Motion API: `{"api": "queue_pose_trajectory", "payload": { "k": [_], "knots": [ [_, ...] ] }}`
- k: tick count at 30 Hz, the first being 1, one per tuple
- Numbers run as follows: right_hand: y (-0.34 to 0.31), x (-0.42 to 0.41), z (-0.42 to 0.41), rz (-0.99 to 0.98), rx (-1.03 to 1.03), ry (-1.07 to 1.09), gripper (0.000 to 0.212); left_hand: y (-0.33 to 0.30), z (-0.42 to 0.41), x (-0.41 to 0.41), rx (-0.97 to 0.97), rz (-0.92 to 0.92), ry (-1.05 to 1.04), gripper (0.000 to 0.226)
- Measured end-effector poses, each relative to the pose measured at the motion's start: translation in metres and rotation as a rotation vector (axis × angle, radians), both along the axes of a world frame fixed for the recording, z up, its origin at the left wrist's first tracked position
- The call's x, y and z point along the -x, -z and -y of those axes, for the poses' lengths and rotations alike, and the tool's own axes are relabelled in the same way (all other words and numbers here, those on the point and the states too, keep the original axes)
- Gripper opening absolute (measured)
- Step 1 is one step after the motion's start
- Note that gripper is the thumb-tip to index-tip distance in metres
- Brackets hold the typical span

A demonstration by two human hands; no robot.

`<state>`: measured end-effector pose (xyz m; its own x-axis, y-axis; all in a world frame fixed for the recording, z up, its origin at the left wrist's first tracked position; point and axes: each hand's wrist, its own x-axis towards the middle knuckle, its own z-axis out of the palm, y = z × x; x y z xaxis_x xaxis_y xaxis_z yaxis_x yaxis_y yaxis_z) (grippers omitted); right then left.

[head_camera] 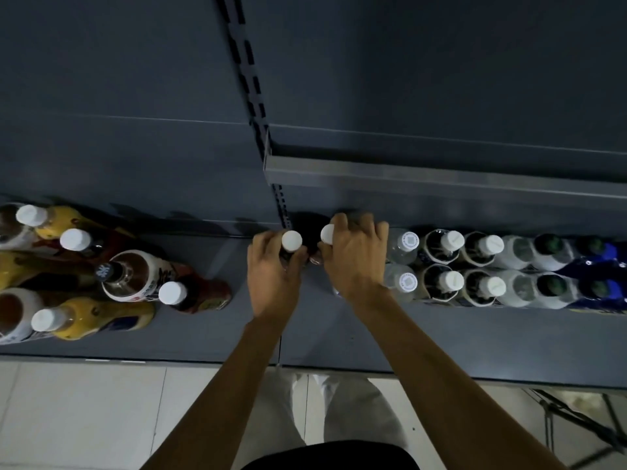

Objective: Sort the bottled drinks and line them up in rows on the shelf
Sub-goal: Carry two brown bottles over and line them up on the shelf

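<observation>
A: Status on the hands?
B: Left hand (pixel 271 279) fingers curled round a white-capped bottle (pixel 291 240); right hand (pixel 353 256) grips a second one (pixel 327 233). Both upright at the back of the shelf (pixel 210 320).
A: Rest?
B: Two neat rows (pixel 475 266) to the right, touching. Mixed cluster (pixel 88 276) well left, some dark liquid inside.

A dark grey metal back panel (pixel 424 62) rises behind, split by a slotted black upright rail (pixel 245 59). Below lies a pale tiled floor (pixel 84 412) with thin grout lines. The light is dim and cool.
</observation>
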<state>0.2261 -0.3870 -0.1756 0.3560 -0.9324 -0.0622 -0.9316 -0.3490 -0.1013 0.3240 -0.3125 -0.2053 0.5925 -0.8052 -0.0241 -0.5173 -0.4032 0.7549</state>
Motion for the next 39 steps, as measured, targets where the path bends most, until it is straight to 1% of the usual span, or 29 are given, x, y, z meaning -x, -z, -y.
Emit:
{"api": "queue_pose_trajectory", "payload": {
  "k": [2,4,5,7,10,14,18,20,22,24,26,27,29,31,33,34,36,39],
  "knots": [
    [0.003,-0.001,0.002,0.026,0.026,0.016,0.035,0.000,0.008,-0.001,0.008,-0.007,0.034,0.032],
    [0.002,0.000,0.005,0.052,0.000,0.001,0.031,0.001,0.013,-0.004,0.007,-0.034,0.039,0.032],
    [0.000,0.000,0.005,0.054,-0.018,-0.006,0.031,0.001,0.015,-0.005,0.019,-0.040,0.023,0.032],
    [-0.004,0.003,0.004,0.042,0.011,-0.002,0.035,-0.001,0.015,-0.008,0.072,-0.037,0.002,0.032],
    [-0.005,0.000,0.003,0.083,0.050,0.033,0.036,-0.004,0.020,-0.011,0.113,-0.049,0.028,0.033],
    [0.007,0.002,0.000,0.092,-0.004,0.033,0.032,-0.001,0.020,-0.015,0.078,-0.150,0.031,0.033],
    [0.009,-0.001,0.001,0.105,-0.026,0.067,0.034,-0.003,0.019,-0.021,0.080,-0.184,0.067,0.036],
    [0.005,-0.002,0.004,0.123,-0.095,0.074,0.034,-0.005,0.018,-0.025,0.061,-0.203,0.107,0.039],
    [0.002,0.001,0.004,0.160,-0.153,0.077,0.038,-0.008,0.014,-0.031,0.025,-0.206,0.153,0.044],
    [-0.003,0.001,-0.002,0.219,-0.144,0.077,0.043,-0.013,0.009,-0.038,0.003,-0.243,0.194,0.048],
    [-0.010,0.000,-0.012,0.306,-0.092,0.085,0.043,-0.021,0.002,-0.043,0.009,-0.255,0.239,0.050],
    [-0.013,-0.001,-0.018,0.377,-0.079,0.093,0.042,-0.026,-0.003,-0.044,0.020,-0.263,0.256,0.050],
    [-0.027,-0.006,-0.031,0.570,-0.114,0.111,0.040,-0.036,-0.012,-0.047,0.043,-0.282,0.290,0.044],
    [-0.041,-0.011,-0.043,0.808,-0.236,0.183,0.032,-0.045,-0.022,-0.051,0.070,-0.295,0.313,0.036],
    [-0.058,-0.015,-0.057,1.010,-0.448,0.300,0.024,-0.056,-0.034,-0.055,0.093,-0.326,0.332,0.033],
    [-0.065,-0.015,-0.066,1.089,-0.553,0.347,0.024,-0.063,-0.041,-0.058,0.095,-0.330,0.335,0.034],
    [-0.074,-0.014,-0.082,1.177,-0.691,0.395,0.025,-0.076,-0.057,-0.064,0.090,-0.267,0.345,0.033],
    [-0.083,-0.016,-0.103,1.184,-0.747,0.323,0.027,-0.094,-0.091,-0.081,0.094,-0.085,0.380,0.033]
  ]
}}
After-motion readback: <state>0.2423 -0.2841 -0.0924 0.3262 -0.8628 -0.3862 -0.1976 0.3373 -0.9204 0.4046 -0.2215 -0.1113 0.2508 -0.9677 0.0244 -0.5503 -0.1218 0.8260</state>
